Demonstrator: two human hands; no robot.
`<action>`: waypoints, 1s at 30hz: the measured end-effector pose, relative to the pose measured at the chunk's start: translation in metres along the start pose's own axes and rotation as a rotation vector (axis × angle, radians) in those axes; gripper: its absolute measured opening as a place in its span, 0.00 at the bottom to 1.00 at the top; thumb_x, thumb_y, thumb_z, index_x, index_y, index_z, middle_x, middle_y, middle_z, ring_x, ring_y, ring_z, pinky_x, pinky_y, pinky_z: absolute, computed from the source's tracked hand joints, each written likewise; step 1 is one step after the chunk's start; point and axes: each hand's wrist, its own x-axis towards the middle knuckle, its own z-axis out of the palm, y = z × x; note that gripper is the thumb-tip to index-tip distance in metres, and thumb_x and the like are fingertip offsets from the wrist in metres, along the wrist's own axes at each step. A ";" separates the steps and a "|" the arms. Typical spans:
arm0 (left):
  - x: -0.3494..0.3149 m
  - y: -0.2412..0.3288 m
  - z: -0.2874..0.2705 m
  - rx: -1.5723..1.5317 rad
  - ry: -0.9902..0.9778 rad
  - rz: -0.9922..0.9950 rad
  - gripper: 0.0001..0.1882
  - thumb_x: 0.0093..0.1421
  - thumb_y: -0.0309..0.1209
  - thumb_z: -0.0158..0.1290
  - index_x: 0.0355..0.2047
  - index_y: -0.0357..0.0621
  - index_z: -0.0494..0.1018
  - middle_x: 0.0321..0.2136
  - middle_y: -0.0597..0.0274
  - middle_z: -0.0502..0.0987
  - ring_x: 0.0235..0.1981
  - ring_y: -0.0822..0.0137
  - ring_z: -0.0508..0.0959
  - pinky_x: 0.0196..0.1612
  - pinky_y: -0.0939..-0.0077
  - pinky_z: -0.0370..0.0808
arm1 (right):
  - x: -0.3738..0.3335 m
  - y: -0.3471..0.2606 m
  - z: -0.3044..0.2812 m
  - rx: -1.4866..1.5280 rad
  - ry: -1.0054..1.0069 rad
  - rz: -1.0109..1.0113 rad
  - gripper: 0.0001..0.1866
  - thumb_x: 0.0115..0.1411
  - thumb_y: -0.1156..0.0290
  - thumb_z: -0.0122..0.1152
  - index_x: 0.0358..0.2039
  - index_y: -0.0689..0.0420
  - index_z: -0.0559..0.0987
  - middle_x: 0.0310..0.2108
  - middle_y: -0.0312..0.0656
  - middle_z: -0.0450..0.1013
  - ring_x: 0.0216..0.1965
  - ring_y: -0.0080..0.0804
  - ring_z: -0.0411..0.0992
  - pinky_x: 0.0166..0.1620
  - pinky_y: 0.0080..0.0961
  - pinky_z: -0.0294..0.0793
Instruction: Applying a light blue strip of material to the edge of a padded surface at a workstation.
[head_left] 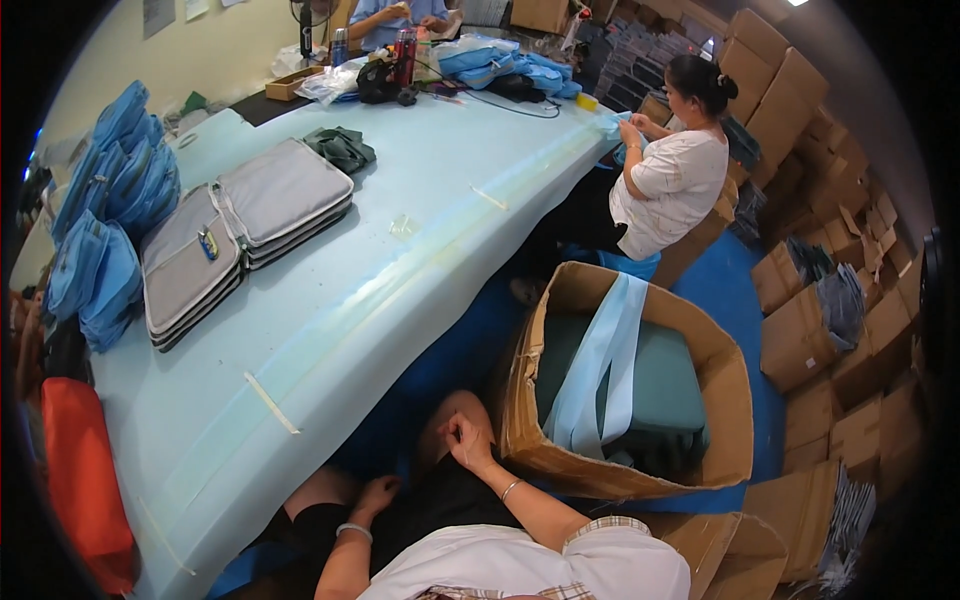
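Observation:
I sit at a table with both hands low over my lap. My right hand [466, 442] is by my bare knee, its fingers curled together; anything in them is too small to make out. Lower and to its left, my left hand [378, 494] hovers over the dark cloth on my lap. Its fingers look curled in, and what they hold, if anything, is hidden. Beside my right arm stands an open cardboard box [526, 400] with dark green padded fabric pieces [665, 375] inside. A light blue strip of fabric [622, 360] drapes over them.
Grey zippered fabric panels [285, 195] lie stacked on the cloth-covered table [400, 310], a small blue-yellow item [208, 243] on top. Blue bags [120, 170] are piled left, near a red bundle [85, 480]. A co-worker [675, 165] handles blue fabric across; cartons [830, 330] line the right.

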 end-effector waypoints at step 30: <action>0.007 -0.016 0.007 0.067 0.025 0.044 0.16 0.60 0.39 0.55 0.47 0.51 0.78 0.34 0.61 0.81 0.26 0.70 0.78 0.29 0.73 0.74 | 0.001 -0.001 -0.001 -0.010 -0.004 -0.027 0.09 0.54 0.82 0.55 0.28 0.57 0.65 0.30 0.42 0.79 0.31 0.31 0.77 0.32 0.23 0.73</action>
